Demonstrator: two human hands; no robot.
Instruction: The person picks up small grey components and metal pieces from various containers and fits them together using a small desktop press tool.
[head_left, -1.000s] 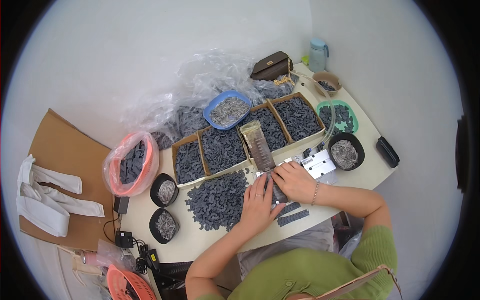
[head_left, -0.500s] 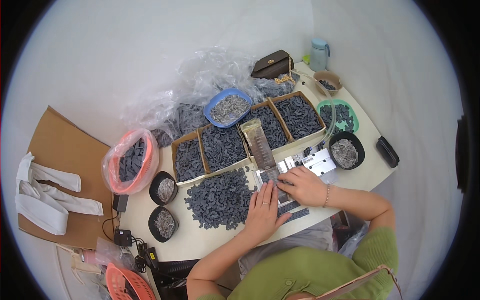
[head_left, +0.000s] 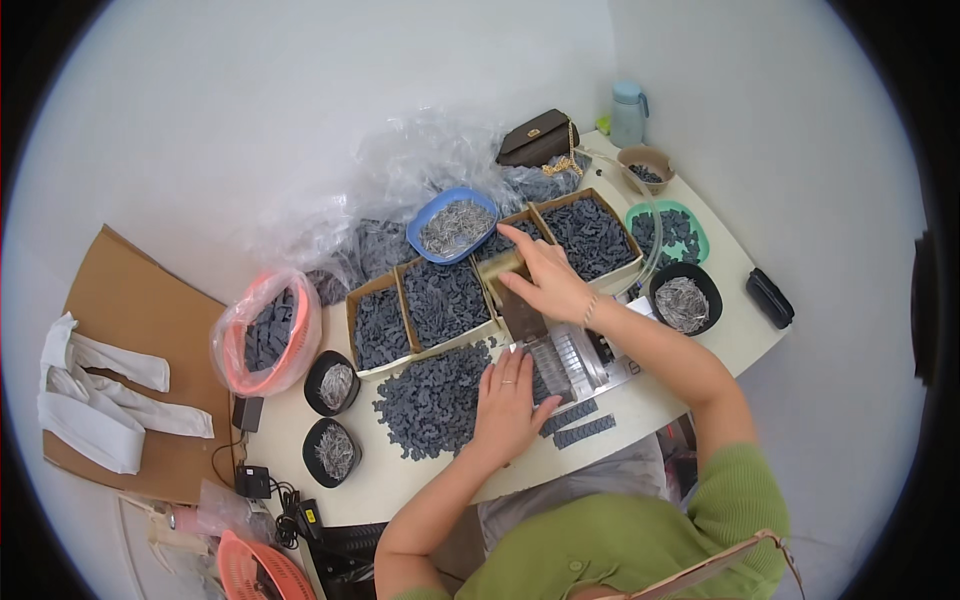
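Pale tabletop spans beneath the outstretched right hand.

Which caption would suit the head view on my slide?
Left hand at a metal fixture, right hand at a translucent panel, near loose grey parts.

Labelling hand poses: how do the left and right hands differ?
The left hand is by the left edge of the metal fixture, pointing forward; the right hand is farther forward, at the raised brownish panel, pointing forward-left. The left hand wears a ring; the right has a wrist bracelet. Both are ungloved.
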